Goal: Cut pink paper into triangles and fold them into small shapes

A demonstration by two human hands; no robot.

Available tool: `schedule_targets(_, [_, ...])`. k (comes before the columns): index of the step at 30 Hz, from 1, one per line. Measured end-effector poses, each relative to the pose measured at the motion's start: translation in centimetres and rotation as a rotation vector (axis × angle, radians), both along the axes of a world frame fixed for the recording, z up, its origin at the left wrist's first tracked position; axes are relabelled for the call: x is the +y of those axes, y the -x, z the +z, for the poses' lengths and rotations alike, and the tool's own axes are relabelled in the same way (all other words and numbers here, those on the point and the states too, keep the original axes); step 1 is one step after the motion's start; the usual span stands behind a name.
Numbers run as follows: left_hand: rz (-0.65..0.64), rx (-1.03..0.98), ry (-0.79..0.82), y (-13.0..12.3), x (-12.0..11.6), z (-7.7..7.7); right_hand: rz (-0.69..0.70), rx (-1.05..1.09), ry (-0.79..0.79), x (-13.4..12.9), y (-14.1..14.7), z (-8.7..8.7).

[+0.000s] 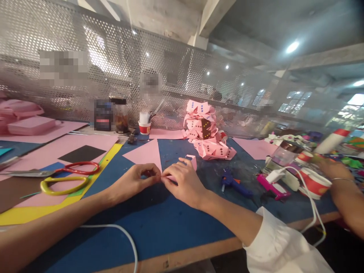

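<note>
My left hand [143, 179] and my right hand [183, 182] meet at the middle of the blue table, thumbs and fingertips pinched together. Between them is a small piece of folded pink paper [194, 162], mostly covered by my right hand; a dark blue patch shows on its upper part. Just behind my left hand lies a flat, pointed sheet of pink paper [148, 152]. Farther back stands a pile of folded pink paper pieces [200, 123] with blue and dark dots. Right of my right hand rests a blue glue gun [236, 184].
On the left, red-handled scissors [81, 167] and yellow-handled scissors [65, 185] lie over coloured sheets. A paper cup [145, 127] and a jar [121, 116] stand at the back. A pink device [274, 187], white cable and another person's arm [345, 189] are right.
</note>
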State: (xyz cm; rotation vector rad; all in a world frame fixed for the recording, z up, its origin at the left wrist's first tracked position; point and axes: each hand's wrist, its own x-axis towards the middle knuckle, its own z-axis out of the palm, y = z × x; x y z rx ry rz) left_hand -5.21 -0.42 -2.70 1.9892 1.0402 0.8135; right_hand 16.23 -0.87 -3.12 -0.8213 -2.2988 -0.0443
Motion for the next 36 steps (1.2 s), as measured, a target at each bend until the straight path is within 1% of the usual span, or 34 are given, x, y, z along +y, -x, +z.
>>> schedule_targets(7, [-0.026,-0.054,0.064,-0.2,-0.2,0.2,-0.003,-0.004,0.004,0.0,0.0,0.0])
schedule_targets(23, [-0.054,-0.161,0.212,0.1,0.1,-0.4,0.009,-0.018,0.013,-0.2,0.0,0.3])
schedule_targets(29, [-0.067,-0.202,0.229,0.1,0.5,-0.7,0.017,-0.01,-0.009,-0.2,0.0,0.4])
schedule_targets(36, [-0.086,-0.207,0.267,0.2,0.9,-0.7,0.025,-0.02,-0.014,-0.3,0.0,0.5])
